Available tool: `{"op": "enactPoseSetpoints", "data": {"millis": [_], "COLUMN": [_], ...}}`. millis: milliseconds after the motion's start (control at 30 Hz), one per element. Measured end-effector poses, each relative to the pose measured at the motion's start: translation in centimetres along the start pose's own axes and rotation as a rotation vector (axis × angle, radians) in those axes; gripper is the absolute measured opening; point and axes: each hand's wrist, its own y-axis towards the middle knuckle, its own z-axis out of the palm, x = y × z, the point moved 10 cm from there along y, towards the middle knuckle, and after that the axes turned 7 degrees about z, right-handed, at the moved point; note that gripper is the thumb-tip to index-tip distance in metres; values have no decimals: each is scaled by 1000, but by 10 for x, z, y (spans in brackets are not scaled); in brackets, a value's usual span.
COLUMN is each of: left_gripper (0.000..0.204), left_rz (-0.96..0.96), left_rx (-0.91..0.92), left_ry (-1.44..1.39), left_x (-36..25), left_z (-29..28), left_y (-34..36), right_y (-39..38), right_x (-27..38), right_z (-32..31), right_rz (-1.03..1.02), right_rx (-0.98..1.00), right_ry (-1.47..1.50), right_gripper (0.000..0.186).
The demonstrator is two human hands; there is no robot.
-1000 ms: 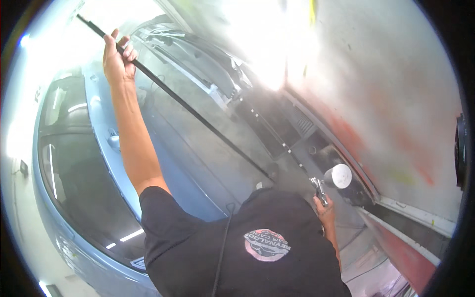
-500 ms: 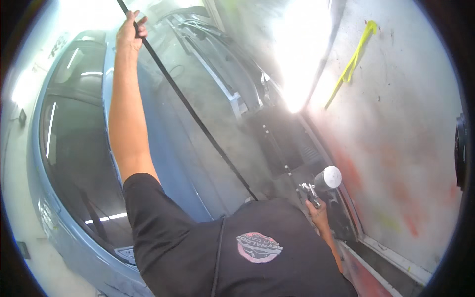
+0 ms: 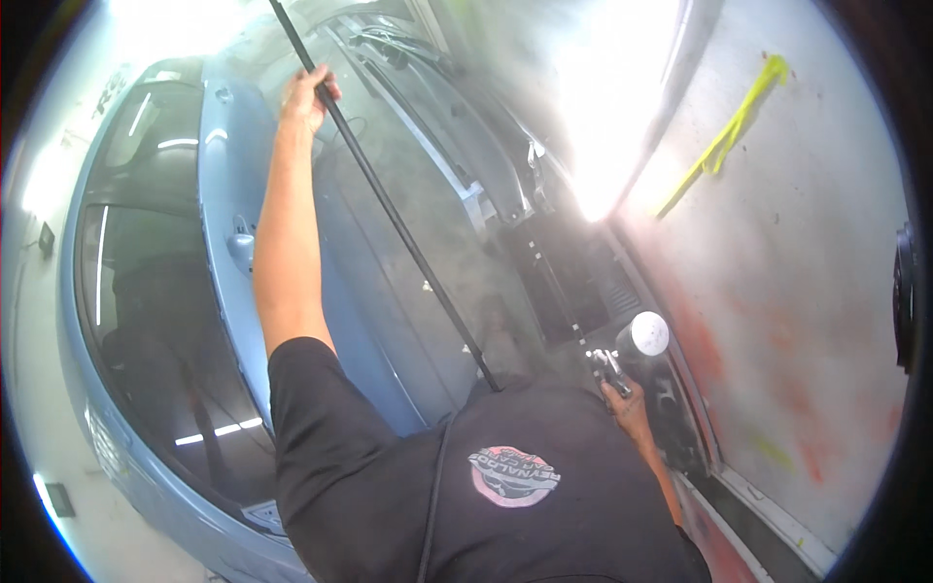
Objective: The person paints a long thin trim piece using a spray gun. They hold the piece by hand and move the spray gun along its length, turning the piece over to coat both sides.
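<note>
My left arm reaches up and forward, and my left hand (image 3: 309, 97) is closed round a long black hose (image 3: 398, 223). The hose slants down to the right toward my black shirt. Low on the right, my right hand (image 3: 625, 400) grips a spray gun (image 3: 607, 367). A round, white-topped cup (image 3: 649, 333) sits on the gun. Left of my raised arm stands a light blue car (image 3: 228, 146) with dark windows (image 3: 165, 321). The gun is apart from the car, near the wall side.
A pale wall (image 3: 777, 243) smeared with red paint rises on the right, with a yellow strip (image 3: 724, 136) on it. A bright light (image 3: 612, 97) glares beside it. Dark car parts (image 3: 466, 146) stand ahead, and a dark panel (image 3: 564, 277) lies beyond the gun. Haze hangs over the floor.
My left hand and the hose have shifted to the right and a little lower in view, showing more of the car's side and door handle. The spray gun has turned slightly in my right hand.
</note>
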Motion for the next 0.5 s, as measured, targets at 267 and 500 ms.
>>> {"op": "enactPoseSetpoints", "data": {"millis": [267,500], "left_gripper": [28,49], "left_rz": [-233,-451], "left_rx": [95,61], "left_ry": [-236,-227], "left_x": [179,247], "left_z": [21,-9], "left_y": [-72,-49], "right_y": [-5,-34], "right_x": [-4,63], "right_z": [-6,-27], "right_rz": [51,319], "right_rx": [-120,-226], "right_ry": [-62,-243], "right_gripper": [36,48]}}
